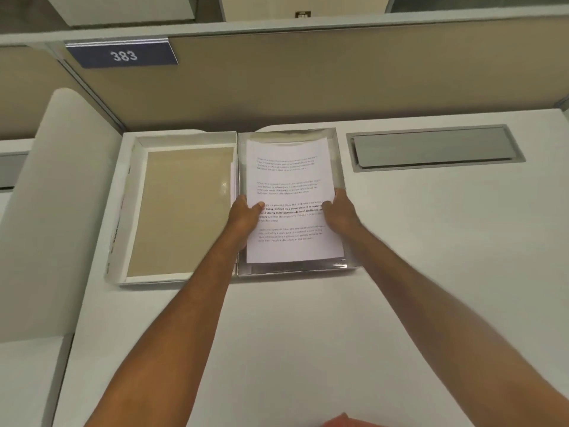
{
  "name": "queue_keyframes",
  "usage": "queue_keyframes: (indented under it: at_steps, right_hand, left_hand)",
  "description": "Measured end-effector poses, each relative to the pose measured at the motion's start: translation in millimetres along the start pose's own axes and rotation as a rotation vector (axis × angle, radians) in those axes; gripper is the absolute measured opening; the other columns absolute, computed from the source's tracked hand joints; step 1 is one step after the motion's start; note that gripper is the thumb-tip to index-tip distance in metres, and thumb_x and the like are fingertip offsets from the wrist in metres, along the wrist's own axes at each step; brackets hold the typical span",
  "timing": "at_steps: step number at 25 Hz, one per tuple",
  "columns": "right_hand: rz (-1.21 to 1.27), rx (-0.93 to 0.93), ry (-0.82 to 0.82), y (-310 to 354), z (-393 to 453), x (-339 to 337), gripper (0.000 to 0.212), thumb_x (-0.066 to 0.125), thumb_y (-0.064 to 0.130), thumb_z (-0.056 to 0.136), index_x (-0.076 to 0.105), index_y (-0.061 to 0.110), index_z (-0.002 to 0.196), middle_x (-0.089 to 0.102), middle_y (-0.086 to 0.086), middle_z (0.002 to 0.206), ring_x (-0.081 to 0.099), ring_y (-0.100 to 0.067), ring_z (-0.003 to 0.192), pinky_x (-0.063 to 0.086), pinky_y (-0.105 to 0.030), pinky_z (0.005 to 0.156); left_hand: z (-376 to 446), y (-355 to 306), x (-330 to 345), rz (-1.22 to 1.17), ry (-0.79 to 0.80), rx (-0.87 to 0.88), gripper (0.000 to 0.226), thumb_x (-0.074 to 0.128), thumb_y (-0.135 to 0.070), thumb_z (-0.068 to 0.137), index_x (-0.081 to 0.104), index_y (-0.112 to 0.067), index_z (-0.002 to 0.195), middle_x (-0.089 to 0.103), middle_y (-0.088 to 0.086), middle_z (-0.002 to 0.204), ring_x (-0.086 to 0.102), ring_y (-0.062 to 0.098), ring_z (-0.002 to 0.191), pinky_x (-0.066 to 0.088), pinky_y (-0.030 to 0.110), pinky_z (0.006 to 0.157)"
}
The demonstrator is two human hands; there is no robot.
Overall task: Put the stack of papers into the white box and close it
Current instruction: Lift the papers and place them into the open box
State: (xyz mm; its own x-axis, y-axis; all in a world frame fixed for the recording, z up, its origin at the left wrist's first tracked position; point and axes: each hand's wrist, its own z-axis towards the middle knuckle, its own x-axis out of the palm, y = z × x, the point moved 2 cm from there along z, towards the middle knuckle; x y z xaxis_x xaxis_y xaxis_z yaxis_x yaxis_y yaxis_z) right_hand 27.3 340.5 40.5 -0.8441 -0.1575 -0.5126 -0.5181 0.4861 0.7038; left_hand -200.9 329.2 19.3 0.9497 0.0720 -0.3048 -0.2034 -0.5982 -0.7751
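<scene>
A stack of white printed papers (292,180) lies inside the right half of the open white box (341,167), whose inside looks shiny grey. The box's other half (135,211), with a tan inner panel, lies flat to the left, joined along the middle. My left hand (244,215) grips the stack's left edge with the thumb on top. My right hand (340,212) grips the stack's right edge, close to the box's right wall. The stack's near end sits a little short of the box's front wall.
The box lies on a white desk (400,272) against a tan cubicle partition (308,81) with a blue "383" sign (123,55). A grey metal cable hatch (434,147) is set into the desk to the right. A white rounded divider (61,211) stands on the left.
</scene>
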Motion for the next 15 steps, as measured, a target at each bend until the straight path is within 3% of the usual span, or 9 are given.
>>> queue_keyframes:
  at_steps: [4, 7, 10, 13, 15]
  right_hand:
    - [-0.077, 0.036, -0.027, -21, 18, 19, 0.044, 0.038, 0.009, 0.101, 0.046, 0.002, 0.143, 0.059, -0.009, 0.127, 0.059, -0.028, 0.11, 0.05, -0.036, 0.09]
    - [-0.106, -0.013, -0.063, -33, 25, 25, 0.047, 0.037, 0.012, 0.091, 0.054, 0.003, 0.134, 0.065, -0.014, 0.126, 0.065, -0.034, 0.116, 0.057, -0.044, 0.099]
    - [-0.159, -0.045, -0.096, -34, 19, 26, 0.043, 0.043, 0.012, 0.099, 0.051, 0.004, 0.14, 0.06, -0.016, 0.136, 0.058, -0.032, 0.125, 0.05, -0.044, 0.108]
    - [-0.24, -0.11, -0.162, -40, 16, 30, 0.039, 0.046, 0.009, 0.103, 0.048, 0.001, 0.141, 0.054, -0.019, 0.137, 0.052, -0.034, 0.128, 0.044, -0.041, 0.109]
    - [-0.319, -0.163, -0.21, -39, 15, 33, 0.035, 0.045, 0.006, 0.103, 0.048, 0.0, 0.137, 0.052, -0.019, 0.134, 0.052, -0.036, 0.124, 0.047, -0.047, 0.107]
  left_hand:
    - [7, 6, 12, 0.231, -0.049, -0.028, 0.039, 0.059, -0.025, 0.103, 0.049, -0.004, 0.134, 0.057, 0.003, 0.119, 0.058, 0.025, 0.106, 0.048, 0.034, 0.088]
    - [11, 14, 22, 0.4, -0.12, -0.031, 0.039, 0.059, -0.025, 0.103, 0.045, -0.003, 0.132, 0.058, 0.013, 0.125, 0.061, 0.035, 0.113, 0.046, 0.038, 0.082]
    - [10, 17, 28, 0.443, -0.188, -0.032, 0.036, 0.061, -0.023, 0.102, 0.045, -0.002, 0.128, 0.059, 0.017, 0.13, 0.063, 0.041, 0.115, 0.051, 0.045, 0.086]
    - [5, 16, 35, 0.61, -0.263, 0.052, 0.04, 0.062, -0.022, 0.102, 0.044, 0.001, 0.131, 0.056, 0.021, 0.132, 0.061, 0.04, 0.118, 0.051, 0.048, 0.088]
    - [3, 14, 40, 0.744, -0.305, 0.117, 0.046, 0.064, -0.016, 0.1, 0.042, 0.002, 0.136, 0.053, 0.021, 0.134, 0.059, 0.036, 0.12, 0.052, 0.044, 0.086]
